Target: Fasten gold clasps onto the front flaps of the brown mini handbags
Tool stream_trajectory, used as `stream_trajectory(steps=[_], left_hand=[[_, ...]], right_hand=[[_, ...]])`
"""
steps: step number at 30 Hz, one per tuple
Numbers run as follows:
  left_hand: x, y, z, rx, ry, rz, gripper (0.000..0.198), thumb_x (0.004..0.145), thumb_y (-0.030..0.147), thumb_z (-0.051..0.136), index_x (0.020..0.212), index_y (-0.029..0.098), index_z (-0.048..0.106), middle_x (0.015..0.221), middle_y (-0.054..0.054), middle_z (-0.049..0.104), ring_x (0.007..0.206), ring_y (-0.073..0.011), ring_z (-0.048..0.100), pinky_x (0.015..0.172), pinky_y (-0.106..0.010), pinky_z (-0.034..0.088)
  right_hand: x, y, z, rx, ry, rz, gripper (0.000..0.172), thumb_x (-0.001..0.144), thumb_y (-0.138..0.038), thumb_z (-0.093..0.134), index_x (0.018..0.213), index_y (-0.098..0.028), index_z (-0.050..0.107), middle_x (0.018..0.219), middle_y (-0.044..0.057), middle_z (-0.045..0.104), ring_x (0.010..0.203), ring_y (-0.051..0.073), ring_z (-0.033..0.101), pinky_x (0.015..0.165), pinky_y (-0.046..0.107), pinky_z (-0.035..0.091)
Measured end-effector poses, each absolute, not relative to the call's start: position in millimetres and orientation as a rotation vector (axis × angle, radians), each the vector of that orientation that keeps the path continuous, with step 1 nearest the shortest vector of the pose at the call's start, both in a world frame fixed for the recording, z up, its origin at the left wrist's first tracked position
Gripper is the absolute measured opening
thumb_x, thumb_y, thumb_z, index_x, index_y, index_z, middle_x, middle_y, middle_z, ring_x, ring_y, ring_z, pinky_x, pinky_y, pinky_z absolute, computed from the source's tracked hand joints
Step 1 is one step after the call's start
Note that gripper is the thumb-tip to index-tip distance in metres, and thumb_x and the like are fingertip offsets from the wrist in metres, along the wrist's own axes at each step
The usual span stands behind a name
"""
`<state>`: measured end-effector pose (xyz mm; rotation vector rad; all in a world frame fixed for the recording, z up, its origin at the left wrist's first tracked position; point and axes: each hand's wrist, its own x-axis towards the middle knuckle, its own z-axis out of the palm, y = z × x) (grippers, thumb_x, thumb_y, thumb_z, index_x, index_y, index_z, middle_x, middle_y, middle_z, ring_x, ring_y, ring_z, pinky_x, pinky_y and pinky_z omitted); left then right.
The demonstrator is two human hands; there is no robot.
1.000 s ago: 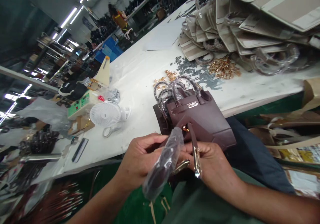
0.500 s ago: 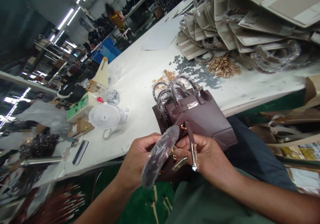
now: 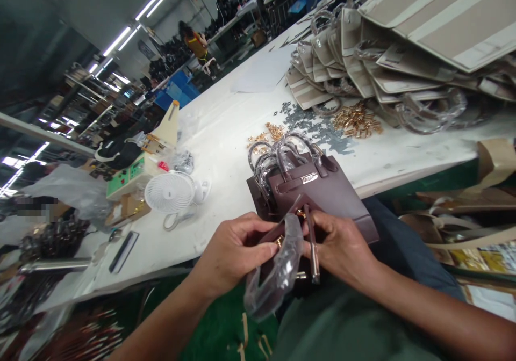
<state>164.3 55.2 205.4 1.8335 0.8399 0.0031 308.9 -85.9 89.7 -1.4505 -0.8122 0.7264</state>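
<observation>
Close to my lap, a dark brown handbag is between my hands, its plastic-wrapped handle [image 3: 290,253] looping towards me. My left hand [image 3: 237,251] pinches the bag's upper edge near a small gold fitting [image 3: 279,240], thumb on the near side. My right hand [image 3: 342,245] is closed on the other side, beside a narrow strap [image 3: 312,243] with a shiny metal end; its fingertips are partly hidden. Just beyond stand more brown handbags [image 3: 338,194] with wrapped handles, the nearest bearing a metal plate [image 3: 309,178].
On the white table [image 3: 217,157] lie gold fittings [image 3: 357,120], grey metal pieces [image 3: 312,124] and a stack of beige bags [image 3: 403,55]. A white fan [image 3: 169,192] and a green-panelled machine [image 3: 127,177] stand left. A person [image 3: 196,44] is far back.
The wrapped handle has swung right and now hangs more upright. My left hand has shifted right, its thumb now showing beside the gold fitting. The view has tilted slightly.
</observation>
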Motion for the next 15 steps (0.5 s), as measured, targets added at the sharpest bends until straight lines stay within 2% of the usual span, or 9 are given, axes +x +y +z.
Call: stream_trajectory(steps=[2, 4, 6, 7, 9, 11, 13, 15], left_hand=[[167, 65, 205, 1.687, 0.795, -0.024, 0.026, 0.074, 0.03, 0.085, 0.097, 0.017, 0.082, 0.093, -0.008, 0.073, 0.081, -0.0224, 0.068, 0.07, -0.028, 0.053], [170, 77, 199, 1.482, 0.744, -0.069, 0.033, 0.071, 0.028, 0.087, 0.1, 0.016, 0.08, 0.098, -0.01, 0.076, 0.086, -0.0264, 0.071, 0.075, -0.033, 0.055], [174, 89, 189, 1.318, 0.698, -0.11, 0.038, 0.068, 0.023, 0.089, 0.103, 0.015, 0.078, 0.101, -0.011, 0.077, 0.087, -0.0262, 0.072, 0.078, -0.034, 0.056], [176, 95, 183, 1.267, 0.682, -0.13, 0.04, 0.066, 0.02, 0.089, 0.105, 0.014, 0.078, 0.102, -0.012, 0.077, 0.088, -0.0253, 0.073, 0.08, -0.033, 0.056], [181, 107, 170, 1.198, 0.676, -0.153, 0.046, 0.065, 0.015, 0.089, 0.109, 0.011, 0.076, 0.104, -0.013, 0.077, 0.087, -0.0237, 0.073, 0.081, -0.031, 0.056], [180, 119, 159, 1.13, 0.733, -0.076, 0.047, 0.07, 0.017, 0.087, 0.114, 0.009, 0.073, 0.102, -0.014, 0.077, 0.083, -0.0221, 0.074, 0.079, -0.03, 0.057], [173, 127, 150, 1.025, 0.829, 0.084, 0.046, 0.081, 0.032, 0.081, 0.118, 0.008, 0.071, 0.098, -0.015, 0.078, 0.079, -0.0221, 0.074, 0.075, -0.031, 0.058], [159, 124, 140, 0.898, 0.865, 0.24, 0.057, 0.088, 0.052, 0.069, 0.122, 0.006, 0.068, 0.101, -0.018, 0.077, 0.086, -0.0266, 0.074, 0.079, -0.038, 0.06]], right_hand=[[322, -87, 96, -1.583, -0.949, 0.397, 0.031, 0.071, -0.041, 0.088, 0.086, -0.022, 0.067, 0.089, 0.005, 0.071, 0.082, 0.025, 0.067, 0.079, 0.036, 0.056], [335, -80, 107, -1.587, -1.039, 0.209, 0.054, 0.068, -0.034, 0.089, 0.117, -0.023, 0.067, 0.121, 0.012, 0.068, 0.112, 0.033, 0.063, 0.099, 0.044, 0.051], [347, -67, 116, -1.501, -1.155, 0.277, 0.078, 0.07, -0.027, 0.086, 0.141, -0.024, 0.055, 0.142, 0.013, 0.057, 0.129, 0.034, 0.054, 0.109, 0.046, 0.045], [352, -58, 119, -1.447, -1.22, 0.392, 0.08, 0.072, -0.025, 0.084, 0.146, -0.024, 0.051, 0.143, 0.012, 0.057, 0.129, 0.032, 0.055, 0.109, 0.043, 0.046], [361, -42, 120, -1.367, -1.301, 0.651, 0.073, 0.075, -0.021, 0.079, 0.143, -0.024, 0.055, 0.132, 0.007, 0.065, 0.115, 0.026, 0.064, 0.1, 0.037, 0.051], [369, -29, 116, -1.365, -1.289, 0.849, 0.061, 0.074, -0.018, 0.077, 0.134, -0.023, 0.063, 0.114, 0.002, 0.073, 0.097, 0.021, 0.069, 0.087, 0.032, 0.054], [375, -21, 113, -1.428, -1.209, 0.936, 0.055, 0.072, -0.019, 0.077, 0.127, -0.022, 0.067, 0.097, -0.001, 0.075, 0.081, 0.019, 0.068, 0.074, 0.028, 0.053], [380, -17, 111, -1.52, -1.15, 0.964, 0.052, 0.071, -0.021, 0.078, 0.122, -0.022, 0.069, 0.082, -0.004, 0.073, 0.069, 0.017, 0.065, 0.063, 0.026, 0.048]])
